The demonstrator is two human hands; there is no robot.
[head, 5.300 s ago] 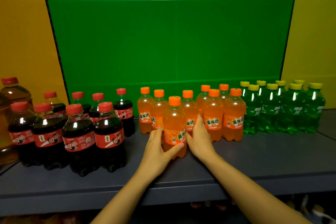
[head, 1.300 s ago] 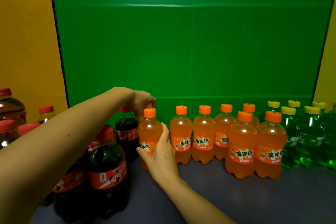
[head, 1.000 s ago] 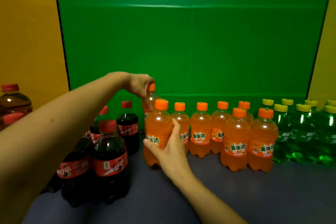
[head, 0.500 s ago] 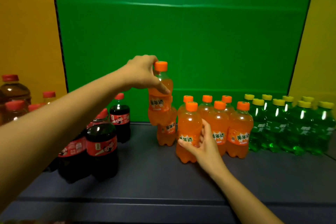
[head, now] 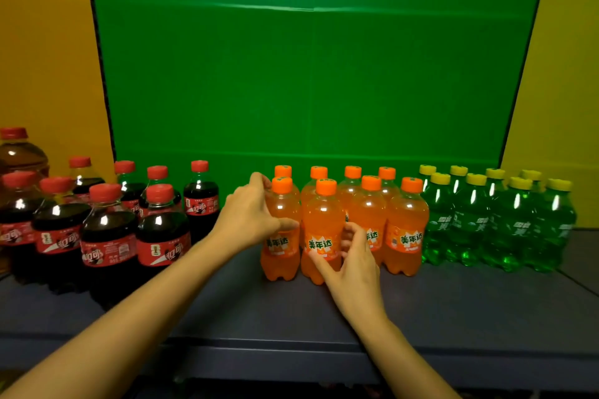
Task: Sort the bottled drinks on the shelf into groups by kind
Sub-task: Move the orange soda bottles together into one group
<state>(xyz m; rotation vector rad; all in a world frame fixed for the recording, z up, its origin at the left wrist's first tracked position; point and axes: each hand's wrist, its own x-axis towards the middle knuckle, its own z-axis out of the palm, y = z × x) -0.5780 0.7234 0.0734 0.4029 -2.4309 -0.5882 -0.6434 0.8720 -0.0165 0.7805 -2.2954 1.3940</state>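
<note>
Shelf (head: 291,317) holds cola bottles (head: 107,236) left, orange bottles (head: 405,223) centre, green bottles (head: 496,220) right; the left hand (head: 248,220) curls its fingers (head: 261,181) round one front orange bottle (head: 281,256), the right hand (head: 356,272) pinches its neighbour (head: 322,223), and a hard shove could topple those behind.

The orange bottles (head: 324,214) I grip are glossy, see-through plastic; the shelf (head: 453,308) looks matt and smooth, the green backdrop (head: 308,81) matt.
</note>
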